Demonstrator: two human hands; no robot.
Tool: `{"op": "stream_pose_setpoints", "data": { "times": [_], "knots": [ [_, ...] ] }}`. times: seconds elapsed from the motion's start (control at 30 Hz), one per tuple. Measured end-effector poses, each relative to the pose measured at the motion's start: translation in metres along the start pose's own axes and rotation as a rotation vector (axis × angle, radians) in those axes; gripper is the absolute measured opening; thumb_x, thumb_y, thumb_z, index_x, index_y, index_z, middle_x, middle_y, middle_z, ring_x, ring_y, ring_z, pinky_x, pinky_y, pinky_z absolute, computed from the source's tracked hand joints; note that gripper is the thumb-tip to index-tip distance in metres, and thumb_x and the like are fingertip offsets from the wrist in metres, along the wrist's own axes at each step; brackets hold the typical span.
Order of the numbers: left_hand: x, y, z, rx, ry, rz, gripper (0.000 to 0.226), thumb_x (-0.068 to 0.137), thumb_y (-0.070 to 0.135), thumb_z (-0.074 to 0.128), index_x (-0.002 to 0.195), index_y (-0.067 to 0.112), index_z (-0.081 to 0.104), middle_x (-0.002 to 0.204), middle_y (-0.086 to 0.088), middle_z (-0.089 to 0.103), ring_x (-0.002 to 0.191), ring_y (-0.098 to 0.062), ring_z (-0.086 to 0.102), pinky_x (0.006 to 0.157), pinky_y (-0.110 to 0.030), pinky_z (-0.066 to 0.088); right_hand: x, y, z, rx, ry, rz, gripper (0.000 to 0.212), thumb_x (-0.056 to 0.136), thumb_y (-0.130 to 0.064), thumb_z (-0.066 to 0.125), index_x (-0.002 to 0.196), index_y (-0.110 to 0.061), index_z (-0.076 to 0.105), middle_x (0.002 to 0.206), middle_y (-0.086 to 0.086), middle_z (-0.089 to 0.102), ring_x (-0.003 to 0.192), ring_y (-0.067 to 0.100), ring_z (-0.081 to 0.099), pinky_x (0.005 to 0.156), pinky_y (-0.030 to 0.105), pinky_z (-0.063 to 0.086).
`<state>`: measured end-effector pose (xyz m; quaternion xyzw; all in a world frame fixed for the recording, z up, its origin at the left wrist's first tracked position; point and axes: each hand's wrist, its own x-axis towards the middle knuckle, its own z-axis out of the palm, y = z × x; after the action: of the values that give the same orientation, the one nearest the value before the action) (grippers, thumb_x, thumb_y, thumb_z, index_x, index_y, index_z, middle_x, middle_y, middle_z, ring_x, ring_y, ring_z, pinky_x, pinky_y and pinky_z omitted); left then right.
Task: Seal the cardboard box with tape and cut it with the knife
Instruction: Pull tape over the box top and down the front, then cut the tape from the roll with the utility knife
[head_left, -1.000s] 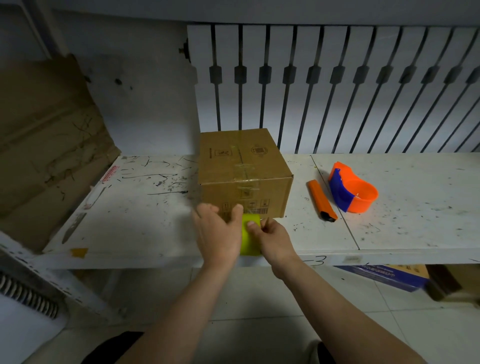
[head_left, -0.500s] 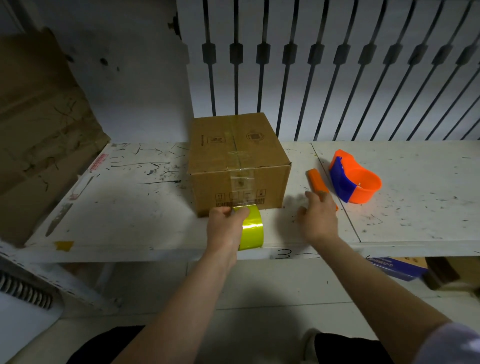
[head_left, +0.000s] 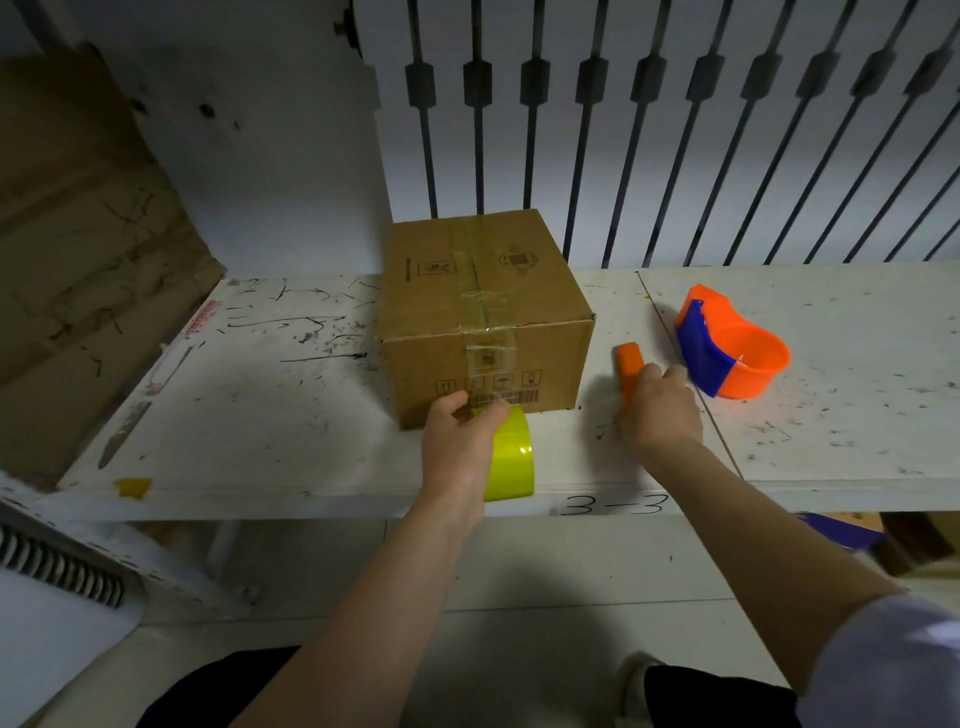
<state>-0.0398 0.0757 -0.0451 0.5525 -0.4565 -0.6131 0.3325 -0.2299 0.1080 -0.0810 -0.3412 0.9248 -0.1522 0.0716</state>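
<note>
Right of the box (head_left: 483, 317), the knife (head_left: 627, 366) points away lengthwise.

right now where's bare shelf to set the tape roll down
Widest bare patch: left of the cardboard box, out to the leaning cardboard sheet. Also free right of the orange dispenser. Crowded between box and dispenser, where the right hand covers the knife.

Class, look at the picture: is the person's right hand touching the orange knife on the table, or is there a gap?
Touching. The head view shows the right hand lying over the near end of the orange knife, fingers wrapped across its body with no gap; only the knife's far end shows.
</note>
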Motion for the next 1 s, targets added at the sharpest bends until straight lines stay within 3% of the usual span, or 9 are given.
{"op": "stream_pose_setpoints", "data": {
  "times": [0.23, 0.3, 0.4, 0.47, 0.53, 0.6, 0.73, 0.87, 1.0],
  "knots": [
    [0.002, 0.0, 0.0, -0.08, -0.031, -0.052, 0.028, 0.078, 0.02, 0.068, 0.105, 0.018, 0.059, 0.114, -0.012, 0.062, 0.102, -0.03, 0.059, 0.088, -0.043, 0.051, -0.024, 0.007, -0.015, 0.177, -0.09, 0.085, 0.025, 0.09, -0.011, 0.048, 0.11, 0.001, 0.055, 0.115, 0.021, 0.055, 0.09, 0.032, 0.055, 0.077, 0.036, 0.044],
    [0.001, 0.001, 0.001, -0.098, -0.039, -0.061, 0.027, 0.08, 0.017, 0.066, 0.105, 0.019, 0.057, 0.112, -0.012, 0.061, 0.096, -0.029, 0.06, 0.077, -0.038, 0.052, -0.033, 0.011, -0.022, 0.367, -0.123, 0.14, 0.027, 0.092, -0.009, 0.041, 0.112, 0.003, 0.055, 0.106, 0.021, 0.059, 0.086, 0.03, 0.053, 0.072, 0.035, 0.041],
    [0.001, 0.004, 0.001, -0.082, -0.031, -0.067, 0.026, 0.078, 0.016, 0.066, 0.102, 0.02, 0.057, 0.112, -0.013, 0.061, 0.104, -0.033, 0.059, 0.092, -0.047, 0.05, -0.055, 0.01, -0.038, 0.767, -0.32, 0.257, 0.027, 0.094, -0.006, 0.033, 0.105, 0.001, 0.056, 0.093, 0.017, 0.062, 0.08, 0.026, 0.058, 0.064, 0.034, 0.047],
    [0.001, 0.008, 0.0, -0.072, -0.019, -0.063, 0.025, 0.08, 0.015, 0.065, 0.104, 0.018, 0.059, 0.1, -0.009, 0.06, 0.096, -0.03, 0.059, 0.086, -0.041, 0.051, -0.07, 0.009, -0.049, 1.008, -0.479, 0.307, 0.025, 0.094, -0.006, 0.031, 0.093, -0.004, 0.055, 0.085, 0.013, 0.062, 0.07, 0.021, 0.058, 0.058, 0.031, 0.047],
    [0.001, 0.011, -0.003, -0.057, -0.012, -0.046, 0.027, 0.082, 0.014, 0.063, 0.109, 0.013, 0.06, 0.09, -0.007, 0.058, 0.083, -0.025, 0.056, 0.07, -0.03, 0.047, -0.078, 0.01, -0.056, 1.147, -0.573, 0.343, 0.021, 0.094, -0.008, 0.032, 0.091, -0.005, 0.053, 0.084, 0.014, 0.06, 0.063, 0.02, 0.054, 0.054, 0.03, 0.044],
    [0.001, 0.012, -0.008, -0.036, -0.004, -0.032, 0.029, 0.082, 0.014, 0.063, 0.111, 0.012, 0.06, 0.099, -0.01, 0.059, 0.087, -0.027, 0.056, 0.076, -0.033, 0.047, -0.084, 0.014, -0.061, 1.178, -0.62, 0.346, 0.017, 0.093, -0.012, 0.038, 0.094, -0.006, 0.053, 0.082, 0.015, 0.059, 0.059, 0.019, 0.05, 0.051, 0.028, 0.042],
    [0.0, 0.012, -0.015, -0.003, 0.019, -0.014, 0.031, 0.079, 0.012, 0.065, 0.11, 0.014, 0.06, 0.112, -0.012, 0.061, 0.104, -0.031, 0.058, 0.096, -0.044, 0.047, -0.094, 0.018, -0.064, 1.305, -0.56, 0.2, 0.025, 0.092, -0.003, 0.041, 0.116, -0.001, 0.05, 0.084, 0.012, 0.061, 0.059, 0.016, 0.052, 0.051, 0.026, 0.046],
    [0.001, 0.012, -0.017, -0.011, -0.024, -0.003, 0.029, 0.08, 0.009, 0.063, 0.108, 0.014, 0.06, 0.104, -0.012, 0.061, 0.09, -0.028, 0.057, 0.081, -0.039, 0.048, -0.105, 0.01, -0.075, 1.333, -0.576, -0.048, 0.024, 0.098, -0.006, 0.037, 0.114, -0.015, 0.052, 0.094, 0.008, 0.064, 0.072, 0.017, 0.059, 0.063, 0.028, 0.054],
    [0.001, 0.011, -0.018, -0.041, -0.069, -0.012, 0.026, 0.08, 0.008, 0.063, 0.105, 0.016, 0.06, 0.102, -0.015, 0.06, 0.088, -0.028, 0.056, 0.075, -0.036, 0.044, -0.111, -0.005, -0.081, 1.04, -0.646, -0.228, 0.027, 0.099, -0.012, 0.036, 0.123, -0.018, 0.047, 0.095, 0.006, 0.064, 0.069, 0.013, 0.055, 0.06, 0.022, 0.052]
  ]
}}
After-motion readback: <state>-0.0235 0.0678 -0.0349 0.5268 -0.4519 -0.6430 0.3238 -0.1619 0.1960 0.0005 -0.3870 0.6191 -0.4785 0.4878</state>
